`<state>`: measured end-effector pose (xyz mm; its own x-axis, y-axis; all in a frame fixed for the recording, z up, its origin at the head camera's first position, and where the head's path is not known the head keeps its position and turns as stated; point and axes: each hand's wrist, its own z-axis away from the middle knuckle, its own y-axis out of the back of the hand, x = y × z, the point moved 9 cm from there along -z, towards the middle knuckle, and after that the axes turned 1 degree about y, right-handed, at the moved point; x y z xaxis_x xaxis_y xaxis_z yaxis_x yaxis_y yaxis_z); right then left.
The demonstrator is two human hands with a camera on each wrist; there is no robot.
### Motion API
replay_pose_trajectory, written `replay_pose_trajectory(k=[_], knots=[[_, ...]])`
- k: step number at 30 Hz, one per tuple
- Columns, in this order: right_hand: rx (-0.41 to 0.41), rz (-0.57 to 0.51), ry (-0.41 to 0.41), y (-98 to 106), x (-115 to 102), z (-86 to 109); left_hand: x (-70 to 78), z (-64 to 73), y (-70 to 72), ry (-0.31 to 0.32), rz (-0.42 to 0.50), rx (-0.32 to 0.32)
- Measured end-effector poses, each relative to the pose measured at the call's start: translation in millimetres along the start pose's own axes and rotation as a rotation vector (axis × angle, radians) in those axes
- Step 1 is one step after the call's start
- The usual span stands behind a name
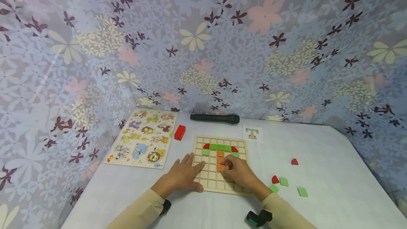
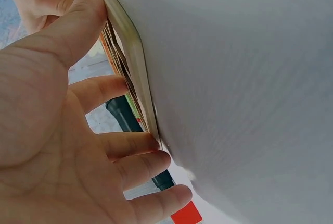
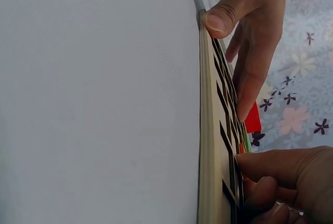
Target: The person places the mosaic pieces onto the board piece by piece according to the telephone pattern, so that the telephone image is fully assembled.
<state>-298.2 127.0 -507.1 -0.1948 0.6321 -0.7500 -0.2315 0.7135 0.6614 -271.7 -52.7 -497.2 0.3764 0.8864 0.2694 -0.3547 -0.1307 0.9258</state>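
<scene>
Left hand [image 1: 182,176] spread, holding nothing, at the grid board [image 1: 212,183]; right hand [image 1: 237,171] pinching the lowest orange tile [image 1: 219,168] on it — a dragging fingertip (so I judge, watching) could dislodge neighbouring orange tiles [image 1: 220,153].

Red, green and orange tiles [image 1: 220,147] brighten a pale, grid-patterned board [image 1: 212,183] on a white surface [image 1: 337,172], with a black microphone [image 1: 214,118] at its 12 o'clock, a red block [image 1: 180,133] at 10 and red and green pieces [image 1: 284,182] toward 4, against a backdrop [image 1: 159,20] flowered in lilac, cream, pink and maroon.
</scene>
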Motion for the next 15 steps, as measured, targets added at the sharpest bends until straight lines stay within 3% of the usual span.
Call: replay_pose_trajectory(k=[7,10,15], knots=[[0.027,-0.031,-0.039,14.0,4.7,3.9,0.6,-0.1,-0.2,0.001,0.009,-0.004],[0.079,-0.077,-0.063,38.4,11.4,9.9,1.3,0.0,-0.5,-0.004,0.011,-0.004],[0.188,-0.108,-0.119,96.8,36.7,23.9,-0.3,-0.9,-1.9,-0.002,0.014,-0.003]])
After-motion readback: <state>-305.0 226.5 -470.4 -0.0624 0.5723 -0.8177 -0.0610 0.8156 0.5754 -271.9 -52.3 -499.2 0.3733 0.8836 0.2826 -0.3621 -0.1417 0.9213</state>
